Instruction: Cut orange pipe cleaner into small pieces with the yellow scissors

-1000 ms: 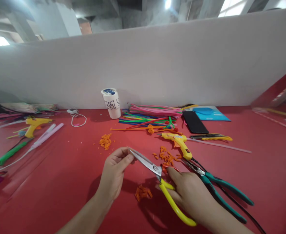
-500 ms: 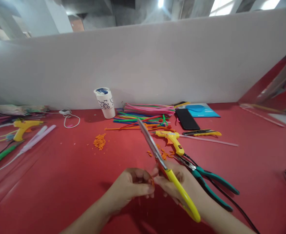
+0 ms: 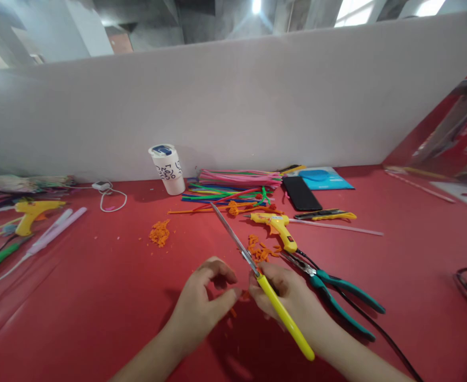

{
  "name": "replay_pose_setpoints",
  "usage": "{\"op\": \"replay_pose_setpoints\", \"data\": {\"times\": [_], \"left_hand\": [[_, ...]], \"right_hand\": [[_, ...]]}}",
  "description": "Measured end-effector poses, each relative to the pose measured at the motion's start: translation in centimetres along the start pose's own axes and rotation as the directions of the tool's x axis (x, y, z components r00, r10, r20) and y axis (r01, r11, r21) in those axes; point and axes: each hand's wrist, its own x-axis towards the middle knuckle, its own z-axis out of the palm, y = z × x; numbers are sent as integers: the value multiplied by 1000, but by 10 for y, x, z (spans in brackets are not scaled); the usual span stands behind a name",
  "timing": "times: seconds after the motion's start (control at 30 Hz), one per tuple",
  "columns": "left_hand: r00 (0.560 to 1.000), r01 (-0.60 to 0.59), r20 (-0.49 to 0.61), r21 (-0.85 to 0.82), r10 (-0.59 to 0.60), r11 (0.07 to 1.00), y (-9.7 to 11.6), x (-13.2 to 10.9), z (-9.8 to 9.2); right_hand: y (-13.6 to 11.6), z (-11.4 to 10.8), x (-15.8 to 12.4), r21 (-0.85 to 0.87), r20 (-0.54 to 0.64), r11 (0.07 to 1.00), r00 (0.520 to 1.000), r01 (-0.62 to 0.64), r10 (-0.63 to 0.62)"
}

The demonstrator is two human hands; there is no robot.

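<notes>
My right hand (image 3: 284, 294) is closed round a pair of yellow-handled scissors (image 3: 283, 315), whose blades point up and to the left. Beside it my left hand (image 3: 207, 294) is curved, thumb and fingers apart, with nothing visible between them. Just below its fingertips a small orange snippet (image 3: 234, 313) shows, blurred. Beyond the right hand lies a loose scatter of orange fuzzy pieces (image 3: 263, 249), partly behind the scissors. A finer orange heap (image 3: 159, 233) sits farther left on the red table (image 3: 117, 286).
Right of my hands lie a yellow glue gun (image 3: 276, 225), green-handled pliers (image 3: 336, 292), a utility knife (image 3: 328, 214) and a black phone (image 3: 301, 193). Behind are bundled pipe cleaners (image 3: 237, 179) and a white tumbler (image 3: 168, 170). Another glue gun (image 3: 30, 215) lies at left.
My left fingers have parted and let go of the small orange piece, which is now lower. The hands are slightly farther apart, and the scissors have shifted left.
</notes>
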Motion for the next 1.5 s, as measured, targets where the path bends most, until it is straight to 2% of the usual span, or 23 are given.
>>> {"op": "replay_pose_setpoints", "data": {"times": [0.17, 0.27, 0.37, 0.43, 0.63, 0.83, 0.93, 1.1, 1.2, 1.3, 1.4, 1.5], "left_hand": [[999, -39, 11, 144, 38, 989, 3, -7, 7], [995, 93, 40, 3, -93, 996, 3, -6, 6], [963, 265, 99, -209, -249, 941, 1, -2, 4], [950, 311, 123, -277, -287, 909, -1, -1, 4], [960, 274, 126, -263, -249, 925, -2, -4, 9], [957, 274, 158, -232, -241, 933, 0, -6, 9], [953, 295, 160, -315, -256, 902, -3, -6, 8], [946, 318, 110, -513, -306, 797, -4, -4, 2], [948, 285, 51, -569, -313, 771, -4, -1, -2], [944, 205, -70, -642, -322, 739, -5, 2, -6], [936, 114, -171, -677, -306, 727, -6, 6, -11], [926, 60, -243, -662, -290, 747, -5, 9, -17]], "right_hand": [[1, 3, 0, 21, -16, 1000, 1000, 1, -1], [-2, 2, -1, 45, 12, 998, 999, -47, 47], [-4, 0, -1, 63, 17, 994, 996, -85, 84], [-3, -1, 0, 55, 18, 995, 996, -84, 83], [0, 1, -1, 13, 8, 1000, 1000, 10, -11], [0, 3, -2, -39, -11, 998, 999, 47, -47], [-1, 2, -2, -93, -10, 991, 995, 94, -95], [1, 0, -2, -150, -39, 983, 992, 110, -117], [2, -3, -1, -218, -37, 968, 990, 126, -137], [2, -7, -2, -422, -41, 897, 985, 133, -166], [2, -9, -3, -671, -35, 729, 976, 138, -216], [7, -9, -3, -825, 15, 538, 960, 171, -281]]}}
